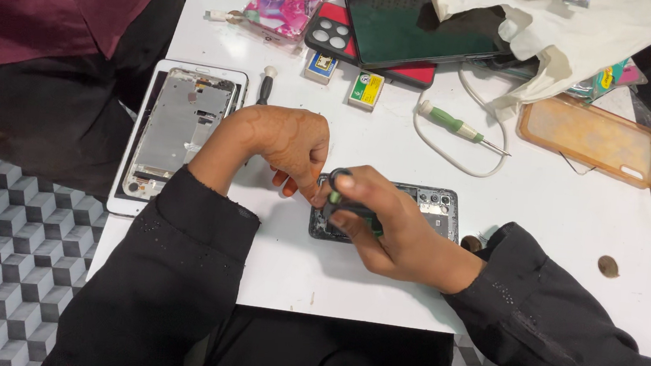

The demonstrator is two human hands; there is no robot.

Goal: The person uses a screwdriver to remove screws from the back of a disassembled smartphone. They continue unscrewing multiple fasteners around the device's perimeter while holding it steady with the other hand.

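Hands: right (385,228) gripping screwdriver (338,188) upright, left (285,143) steadying opened phone (431,205)

The right hand (385,228) covers most of the opened phone (439,206) and the tip of the tool it grips. The top edge cuts off the white bag (563,27); a bystander's upper body is out of frame.

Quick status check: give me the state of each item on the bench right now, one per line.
Opened phone: back off, internals exposed, flat under both hands.
Right hand: gripping a dark-handled screwdriver, upright on the phone.
Left hand: fingertips at the phone's edge.
Tablet frame: stripped, lying open.
Green screwdriver: lying unused.
Large phone: screen dark.
Orange case: empty, inside up.
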